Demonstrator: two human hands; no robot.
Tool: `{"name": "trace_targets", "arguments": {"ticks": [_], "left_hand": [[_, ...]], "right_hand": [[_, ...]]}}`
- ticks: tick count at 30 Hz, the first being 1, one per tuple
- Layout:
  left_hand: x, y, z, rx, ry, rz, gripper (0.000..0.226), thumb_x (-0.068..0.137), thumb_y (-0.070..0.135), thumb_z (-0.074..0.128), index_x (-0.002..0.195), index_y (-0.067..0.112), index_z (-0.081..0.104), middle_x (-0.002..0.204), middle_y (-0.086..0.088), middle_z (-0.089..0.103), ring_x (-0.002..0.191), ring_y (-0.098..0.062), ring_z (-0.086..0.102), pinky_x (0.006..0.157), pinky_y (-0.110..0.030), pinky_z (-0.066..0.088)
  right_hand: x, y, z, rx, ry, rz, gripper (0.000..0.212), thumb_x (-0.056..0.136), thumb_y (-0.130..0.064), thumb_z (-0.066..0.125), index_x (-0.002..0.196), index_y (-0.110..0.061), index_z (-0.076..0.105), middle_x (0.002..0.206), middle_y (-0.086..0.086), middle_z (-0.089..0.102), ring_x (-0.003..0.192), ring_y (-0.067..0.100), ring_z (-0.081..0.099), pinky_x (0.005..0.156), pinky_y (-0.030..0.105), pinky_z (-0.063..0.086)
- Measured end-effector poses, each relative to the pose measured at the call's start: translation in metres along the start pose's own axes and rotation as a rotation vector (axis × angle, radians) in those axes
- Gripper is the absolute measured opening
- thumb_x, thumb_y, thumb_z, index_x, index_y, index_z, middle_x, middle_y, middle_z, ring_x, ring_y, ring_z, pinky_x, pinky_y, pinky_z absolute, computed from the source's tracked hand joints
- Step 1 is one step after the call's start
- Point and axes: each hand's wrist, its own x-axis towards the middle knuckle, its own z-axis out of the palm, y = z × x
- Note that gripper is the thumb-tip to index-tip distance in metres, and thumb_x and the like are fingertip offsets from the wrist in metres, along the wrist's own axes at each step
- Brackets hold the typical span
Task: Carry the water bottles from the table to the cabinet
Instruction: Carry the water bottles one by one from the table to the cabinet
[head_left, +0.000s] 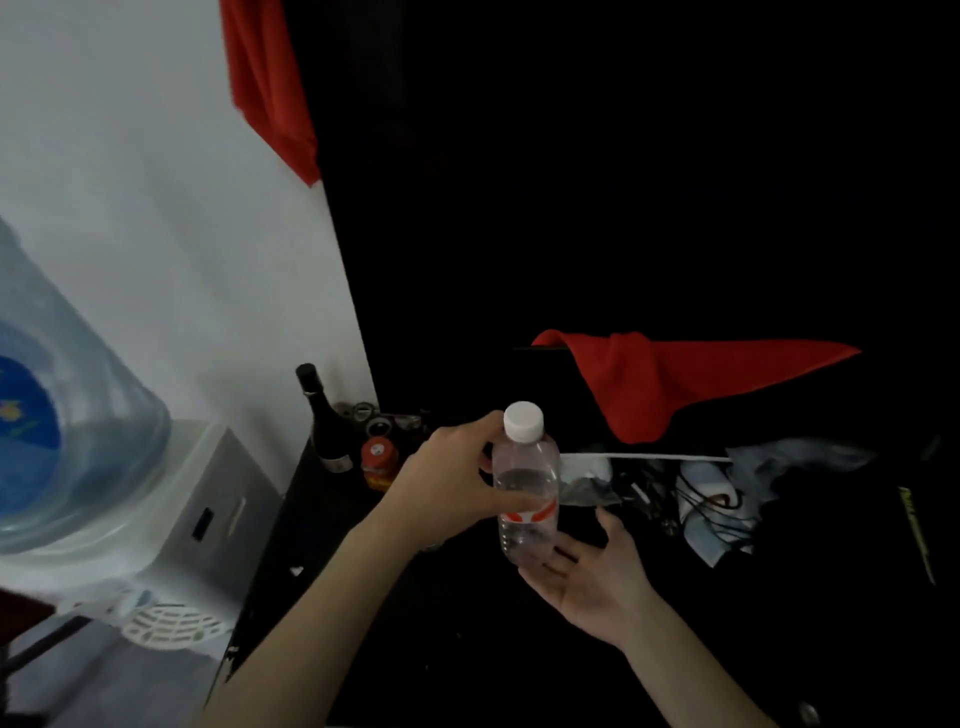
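1. Water bottle (525, 483): clear plastic, white cap, red-and-white label band, upright w/ slight tilt, held in the air above the dark tabletop (363, 597), approx. over its middle
2. Left hand (457, 480): fingers and thumb curled round the bottle's upper body, just below the cap; grips it
3. Right hand (587, 571): palm up, fingers spread and relaxed, under the bottle's base; base looks to touch the fingers, contact not certain; holds nothing by curl
4. Dark glass bottle (322, 415): black cap, upright, at the tabletop's far-left corner by the white wall (156, 182)
5. Small orange-capped container (380, 460): just right of the dark glass bottle, near the far edge; metal bits behind it, too blurred to tell
6. Red cloth (649, 384): draped over a dark ledge beyond the far edge, right of centre
7. Second red cloth (270, 88): hangs at top, along the wall's edge
8. Clutter of cables and pale cloth (717, 499): right side of tabletop, details unclear
9. Water dispenser (171, 509) w/ 1 large blue jug (57, 415): off the tabletop's left edge
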Motion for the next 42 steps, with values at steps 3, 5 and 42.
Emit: {"name": "trace_targets", "arguments": {"ticks": [3, 5, 42], "left_hand": [[0.022, -0.022, 0.021, 0.014, -0.041, -0.007, 0.067, 0.073, 0.063, 0.078, 0.132, 0.049, 0.050, 0.119, 0.025, 0.065, 0.104, 0.002, 0.064, 0.086, -0.037, 0.059], [0.031, -0.034, 0.033, 0.031, -0.034, -0.014, 0.068, 0.073, 0.065, 0.075, 0.134, 0.048, 0.049, 0.120, 0.023, 0.065, 0.106, -0.001, 0.064, 0.085, -0.039, 0.059], [0.062, -0.130, 0.165, 0.051, -0.202, -0.358, 0.102, 0.073, 0.034, 0.088, 0.155, 0.031, 0.028, 0.154, 0.003, 0.037, 0.141, -0.027, 0.038, 0.114, -0.045, 0.039]], "right_hand": [[0.039, -0.005, -0.010, 0.047, 0.032, 0.014, 0.079, 0.096, -0.064, 0.039, 0.127, 0.006, 0.058, 0.122, 0.030, 0.065, 0.117, 0.043, 0.060, 0.100, 0.050, 0.047], [0.062, -0.006, -0.013, 0.069, 0.039, 0.015, 0.079, 0.095, -0.064, 0.039, 0.129, 0.004, 0.058, 0.125, 0.029, 0.064, 0.120, 0.042, 0.059, 0.106, 0.049, 0.043], [0.134, -0.035, -0.068, -0.190, 0.136, 0.072, 0.050, 0.104, -0.038, 0.043, 0.135, 0.000, 0.052, 0.134, 0.023, 0.056, 0.108, 0.035, 0.060, 0.100, 0.047, 0.044]]}}
